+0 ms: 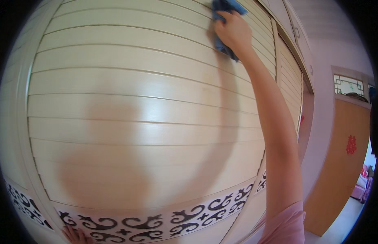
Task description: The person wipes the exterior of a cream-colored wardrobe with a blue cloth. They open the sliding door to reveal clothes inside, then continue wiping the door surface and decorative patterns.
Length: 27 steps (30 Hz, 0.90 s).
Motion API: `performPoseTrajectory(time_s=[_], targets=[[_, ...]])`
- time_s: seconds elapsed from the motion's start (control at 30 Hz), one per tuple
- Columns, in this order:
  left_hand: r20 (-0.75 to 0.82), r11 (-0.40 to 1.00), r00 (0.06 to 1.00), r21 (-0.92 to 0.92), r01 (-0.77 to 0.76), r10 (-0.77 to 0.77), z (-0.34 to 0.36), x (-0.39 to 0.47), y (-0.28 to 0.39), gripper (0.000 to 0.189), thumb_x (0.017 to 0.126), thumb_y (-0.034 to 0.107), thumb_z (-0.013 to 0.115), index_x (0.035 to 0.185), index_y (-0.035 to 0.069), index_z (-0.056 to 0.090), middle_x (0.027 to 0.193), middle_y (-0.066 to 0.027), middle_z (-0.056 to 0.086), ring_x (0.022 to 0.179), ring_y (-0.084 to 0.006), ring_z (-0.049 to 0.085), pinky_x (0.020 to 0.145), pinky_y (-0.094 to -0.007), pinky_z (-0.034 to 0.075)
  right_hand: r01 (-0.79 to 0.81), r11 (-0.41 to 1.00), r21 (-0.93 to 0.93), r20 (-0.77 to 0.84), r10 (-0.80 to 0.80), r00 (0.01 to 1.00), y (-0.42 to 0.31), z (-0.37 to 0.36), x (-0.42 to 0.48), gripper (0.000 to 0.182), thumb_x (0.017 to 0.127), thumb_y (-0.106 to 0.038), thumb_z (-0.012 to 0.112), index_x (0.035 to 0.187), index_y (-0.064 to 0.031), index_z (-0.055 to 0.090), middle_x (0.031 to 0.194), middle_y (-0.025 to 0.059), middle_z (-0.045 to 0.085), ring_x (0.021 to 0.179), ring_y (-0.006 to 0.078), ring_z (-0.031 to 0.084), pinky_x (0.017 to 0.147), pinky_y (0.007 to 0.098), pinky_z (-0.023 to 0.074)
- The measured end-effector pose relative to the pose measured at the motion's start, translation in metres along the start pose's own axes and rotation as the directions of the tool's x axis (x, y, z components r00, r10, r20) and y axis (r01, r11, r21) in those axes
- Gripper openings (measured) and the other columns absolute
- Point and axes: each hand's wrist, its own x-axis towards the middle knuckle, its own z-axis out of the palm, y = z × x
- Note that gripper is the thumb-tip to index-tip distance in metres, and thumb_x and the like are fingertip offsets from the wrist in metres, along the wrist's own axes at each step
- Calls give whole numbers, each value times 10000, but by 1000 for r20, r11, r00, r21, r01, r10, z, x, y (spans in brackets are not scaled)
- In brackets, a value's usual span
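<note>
Raised high on the right, my right hand (234, 30) grips a blue cloth (227, 50) against the slatted cream wardrobe door (121, 82). Part of the cloth hangs below the hand, and the fingers' far side is hidden. My left hand (76, 235) rests low on the same door, at the left end of a band of scrollwork (143, 222) with dark curls. Only its fingers and the back of the hand show at the lower picture edge; they look spread, with nothing seen in them. Shadows of my head and right arm fall across the slats.
Another slatted door panel (291, 70) continues to the right, with upper cupboard doors (294, 24) with handles above it. A brown room door (341, 152) bearing a red paper cut-out (351, 145) stands at the far right, beneath a patterned transom window (348, 85).
</note>
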Motion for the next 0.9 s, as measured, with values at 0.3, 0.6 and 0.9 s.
performPoseTrajectory(time_s=[0.3, 0.6, 0.9], targets=[[45, 993, 996, 97, 70, -74, -16, 23, 16, 576, 797, 163, 310, 1335, 117, 110, 1331, -249, 164, 1210, -458, 163, 945, -590, 128, -149, 946, -289, 297, 237, 925, 247, -19, -54, 438, 753, -229, 393, 1176, -142, 469, 1250, 161, 373, 1053, 335, 449, 864, 389, 382], [51, 993, 997, 101, 57, -62, -24, 23, 11, 511, 855, 289, 267, 1322, 108, 168, 1317, -248, 210, 1196, -467, 189, 949, -578, 138, -93, 976, -199, 276, 147, 950, 249, -34, -106, 379, 749, -222, 406, 1094, -129, 534, 1165, 142, 463, 991, 325, 490, 838, 395, 399], [-15, 998, 998, 13, 69, -68, -6, 19, 14, 545, 835, 297, 281, 1333, 139, 124, 1331, -249, 162, 1202, -476, 156, 928, -620, 123, -71, 968, -240, 182, 117, 976, 191, -29, -84, 377, 747, -248, 404, 1068, -114, 549, 1124, 136, 484, 939, 338, 509, 794, 398, 416]])
